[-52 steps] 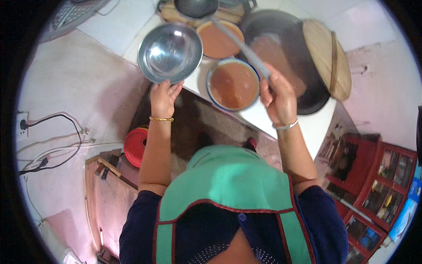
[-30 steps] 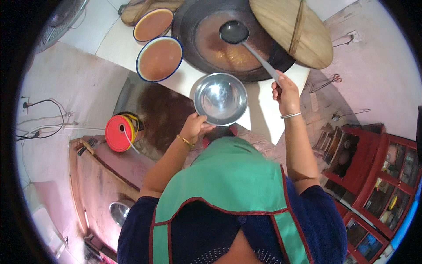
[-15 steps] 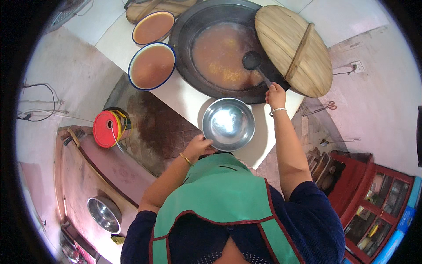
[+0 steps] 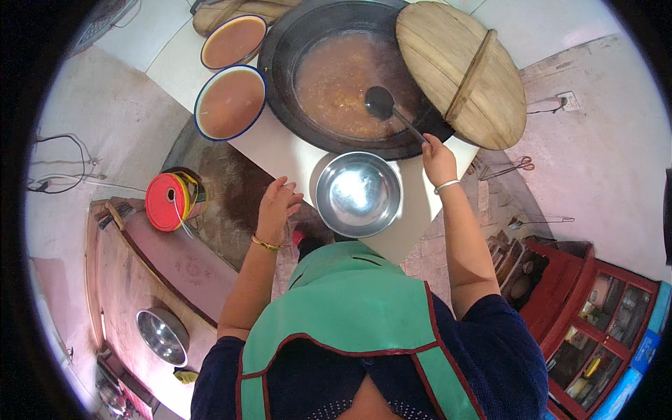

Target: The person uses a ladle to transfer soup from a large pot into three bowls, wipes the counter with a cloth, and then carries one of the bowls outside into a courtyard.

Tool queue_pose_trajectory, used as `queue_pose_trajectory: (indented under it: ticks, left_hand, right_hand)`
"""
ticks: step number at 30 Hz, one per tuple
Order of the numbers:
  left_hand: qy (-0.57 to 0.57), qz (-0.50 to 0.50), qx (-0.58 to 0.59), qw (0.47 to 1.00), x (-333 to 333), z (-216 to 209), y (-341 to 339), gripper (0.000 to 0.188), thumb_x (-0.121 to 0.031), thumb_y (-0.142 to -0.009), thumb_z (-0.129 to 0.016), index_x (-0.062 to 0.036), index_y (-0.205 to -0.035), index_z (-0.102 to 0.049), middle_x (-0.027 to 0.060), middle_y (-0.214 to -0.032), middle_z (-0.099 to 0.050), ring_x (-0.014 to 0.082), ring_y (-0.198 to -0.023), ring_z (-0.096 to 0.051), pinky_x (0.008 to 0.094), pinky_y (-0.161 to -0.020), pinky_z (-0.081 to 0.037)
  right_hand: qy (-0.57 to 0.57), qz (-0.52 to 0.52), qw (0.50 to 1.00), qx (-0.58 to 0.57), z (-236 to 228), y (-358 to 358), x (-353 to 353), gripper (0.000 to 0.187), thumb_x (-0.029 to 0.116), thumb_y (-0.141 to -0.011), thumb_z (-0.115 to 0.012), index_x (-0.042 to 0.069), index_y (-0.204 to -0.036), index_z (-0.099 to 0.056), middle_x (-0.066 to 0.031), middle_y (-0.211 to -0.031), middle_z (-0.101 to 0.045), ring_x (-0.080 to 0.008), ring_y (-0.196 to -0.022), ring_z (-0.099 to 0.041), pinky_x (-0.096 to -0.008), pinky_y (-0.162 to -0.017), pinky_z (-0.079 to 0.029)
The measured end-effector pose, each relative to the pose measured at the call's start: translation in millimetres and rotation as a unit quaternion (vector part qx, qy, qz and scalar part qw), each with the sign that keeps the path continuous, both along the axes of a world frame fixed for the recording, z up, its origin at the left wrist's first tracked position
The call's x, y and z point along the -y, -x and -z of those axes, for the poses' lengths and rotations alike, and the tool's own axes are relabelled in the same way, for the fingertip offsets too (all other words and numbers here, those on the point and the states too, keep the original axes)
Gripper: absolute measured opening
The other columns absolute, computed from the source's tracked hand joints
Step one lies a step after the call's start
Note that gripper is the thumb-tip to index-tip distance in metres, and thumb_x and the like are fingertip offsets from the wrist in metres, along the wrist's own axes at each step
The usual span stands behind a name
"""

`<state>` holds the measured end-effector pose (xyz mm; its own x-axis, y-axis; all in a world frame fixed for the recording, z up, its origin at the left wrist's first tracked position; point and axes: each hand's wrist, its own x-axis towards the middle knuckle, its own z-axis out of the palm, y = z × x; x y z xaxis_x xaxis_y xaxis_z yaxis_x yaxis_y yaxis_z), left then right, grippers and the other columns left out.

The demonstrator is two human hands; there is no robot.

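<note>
My right hand (image 4: 439, 162) grips the handle of a dark ladle (image 4: 380, 102). The ladle's bowl rests at the surface of the reddish-brown soup (image 4: 329, 91) in a large black wok (image 4: 280, 105); yellowish bits float in the soup, with faint steam over it. On the near edge of the white counter stands a shiny steel basin (image 4: 358, 194), with nothing to be seen in it. My left hand (image 4: 278, 203) hovers in the air just left of the basin, fingers apart, holding nothing. Left of the wok are two blue-rimmed enamel bowls (image 4: 231, 103) filled with similar reddish-brown liquid.
A round wooden lid (image 4: 465, 73) leans over the wok's right rim; another wooden lid (image 4: 241, 12) lies behind the bowls. To the left are a red-lidded bucket (image 4: 166, 202) and a wooden table with a steel pot (image 4: 162, 337). A red cabinet (image 4: 595, 336) stands at lower right.
My left hand has let go of the steel basin's rim and moved up and left, its fingers opening. The ladle has shifted a little left in the soup.
</note>
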<state>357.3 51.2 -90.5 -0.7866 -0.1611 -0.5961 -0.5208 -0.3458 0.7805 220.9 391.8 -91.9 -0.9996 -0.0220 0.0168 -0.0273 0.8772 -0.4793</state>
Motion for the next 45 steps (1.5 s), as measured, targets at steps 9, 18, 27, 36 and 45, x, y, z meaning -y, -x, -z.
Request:
queue_pose_trajectory:
  ticks: [9, 18, 27, 36, 45]
  left_hand:
    - [-0.019, -0.027, 0.005, 0.999, -26, -19, 4, 0.04, -0.021, -0.092, -0.049, -0.0031, -0.126, -0.041, 0.0096, -0.115, -0.054, 0.0169, -0.094, -0.058, 0.0262, -0.077, -0.049]
    - [0.002, -0.06, -0.014, 0.998, -23, -40, -3, 0.035, -0.019, -0.092, -0.048, -0.0049, -0.124, -0.043, 0.0083, -0.111, -0.056, 0.0162, -0.093, -0.059, 0.0262, -0.075, -0.05]
    - [-0.012, -0.022, -0.044, 0.999, -22, -49, -7, 0.033, -0.018, -0.093, -0.046, -0.0053, -0.123, -0.042, 0.0082, -0.11, -0.056, 0.0161, -0.093, -0.059, 0.0263, -0.075, -0.05]
    - [-0.023, -0.01, -0.06, 0.998, -7, -48, -39, 0.034, -0.017, -0.092, -0.048, -0.0041, -0.123, -0.043, 0.0082, -0.108, -0.058, 0.0159, -0.09, -0.061, 0.0246, -0.072, -0.051]
    - [-0.055, 0.002, -0.096, 0.994, -6, -66, -68, 0.038, -0.018, -0.091, -0.05, 0.0007, -0.123, -0.041, 0.0118, -0.11, -0.056, 0.0204, -0.093, -0.059, 0.0309, -0.078, -0.049]
  right_hand:
    - [0.112, 0.041, 0.993, -0.006, 46, 17, 4, 0.027, 0.019, -0.09, -0.047, 0.002, -0.108, -0.056, -0.0145, -0.068, -0.061, -0.0263, -0.056, -0.059, -0.0367, -0.049, -0.046]
    - [0.59, 0.161, 0.743, 0.272, 30, 6, -5, 0.028, 0.015, -0.092, -0.045, 0.001, -0.115, -0.052, -0.0026, -0.061, -0.053, -0.0085, -0.044, -0.041, -0.0215, -0.038, -0.03]
    - [0.642, 0.097, 0.721, 0.244, -42, -7, 13, 0.03, 0.014, -0.091, -0.043, -0.001, -0.116, -0.049, -0.0042, -0.063, -0.053, -0.0094, -0.045, -0.041, -0.0219, -0.04, -0.032]
    - [0.637, 0.148, 0.719, 0.235, -60, -40, 16, 0.028, 0.013, -0.09, -0.042, -0.002, -0.112, -0.051, -0.0048, -0.063, -0.053, -0.0093, -0.044, -0.04, -0.0216, -0.039, -0.032]
    - [0.589, 0.129, 0.782, 0.158, -109, -114, 12, 0.03, 0.017, -0.091, -0.043, -0.003, -0.113, -0.05, -0.0018, -0.065, -0.052, -0.0066, -0.045, -0.039, -0.019, -0.039, -0.031]
